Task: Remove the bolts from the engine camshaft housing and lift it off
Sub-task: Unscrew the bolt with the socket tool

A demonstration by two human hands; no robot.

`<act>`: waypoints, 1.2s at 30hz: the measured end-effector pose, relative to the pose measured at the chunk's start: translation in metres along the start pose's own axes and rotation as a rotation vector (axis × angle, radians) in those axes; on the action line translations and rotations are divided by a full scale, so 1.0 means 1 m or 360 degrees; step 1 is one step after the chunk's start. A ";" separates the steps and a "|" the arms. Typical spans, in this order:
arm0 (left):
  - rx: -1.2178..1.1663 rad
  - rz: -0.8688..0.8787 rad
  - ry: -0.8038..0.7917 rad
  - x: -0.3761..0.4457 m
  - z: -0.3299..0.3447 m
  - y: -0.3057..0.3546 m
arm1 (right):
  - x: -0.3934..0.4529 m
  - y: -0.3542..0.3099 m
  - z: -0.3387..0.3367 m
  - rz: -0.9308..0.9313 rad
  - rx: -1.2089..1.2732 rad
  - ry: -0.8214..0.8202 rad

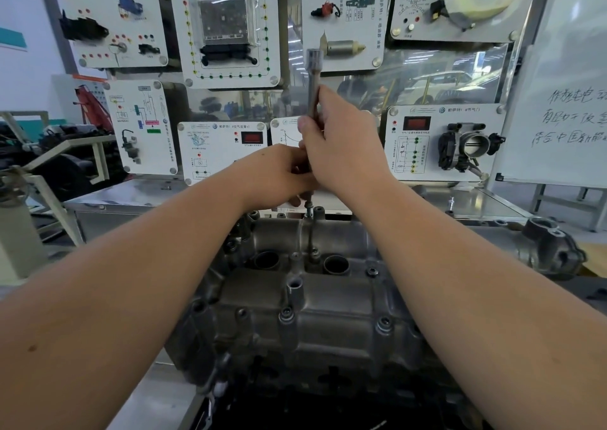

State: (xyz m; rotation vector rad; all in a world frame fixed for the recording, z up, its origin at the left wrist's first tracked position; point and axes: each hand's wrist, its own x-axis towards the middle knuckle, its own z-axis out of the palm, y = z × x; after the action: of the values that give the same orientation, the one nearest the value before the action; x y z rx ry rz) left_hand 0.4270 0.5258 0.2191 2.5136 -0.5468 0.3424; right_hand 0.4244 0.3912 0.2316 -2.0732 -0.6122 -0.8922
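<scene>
The grey camshaft housing (328, 301) lies on the engine in front of me, with several bolts in its flanges, such as a bolt (383, 325) at the near right. A long metal extension bar (313, 81) stands upright over the housing's far edge, its lower tip on a bolt (308, 207). My right hand (341, 144) grips the bar's shaft. My left hand (279, 177) holds the bar lower down, its fingers curled round it and partly hidden behind the right hand.
Training panels with car parts hang on a board behind, including a throttle body (469, 145). A whiteboard (565, 101) stands at the right. A steel bench (138, 196) runs behind the engine, and a cast flange (551, 249) sticks out at the right.
</scene>
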 end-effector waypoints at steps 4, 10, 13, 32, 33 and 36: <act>-0.0111 0.0019 0.0015 -0.001 -0.002 -0.003 | 0.000 0.000 0.001 0.0043 0.0019 -0.0017; -0.0010 0.0051 0.0040 0.001 -0.002 -0.005 | -0.001 0.003 0.001 -0.0052 -0.0014 0.0048; -0.0039 0.0037 0.0049 0.001 -0.002 -0.004 | 0.000 0.002 0.001 -0.0041 -0.0054 0.0048; -0.0061 0.0008 0.0006 -0.001 -0.002 -0.003 | -0.001 0.001 0.002 -0.0034 0.0022 -0.0055; -0.0043 0.0012 0.0007 -0.001 -0.002 -0.003 | -0.002 0.001 0.002 -0.0050 0.0025 -0.0058; -0.0010 0.0023 0.0036 0.000 -0.001 -0.004 | -0.003 0.001 0.001 -0.0078 0.0030 0.0003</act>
State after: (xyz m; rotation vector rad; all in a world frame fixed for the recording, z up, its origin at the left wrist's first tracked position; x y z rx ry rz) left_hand 0.4291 0.5298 0.2185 2.4976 -0.5565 0.3734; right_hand 0.4237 0.3910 0.2288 -2.0484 -0.6708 -0.9128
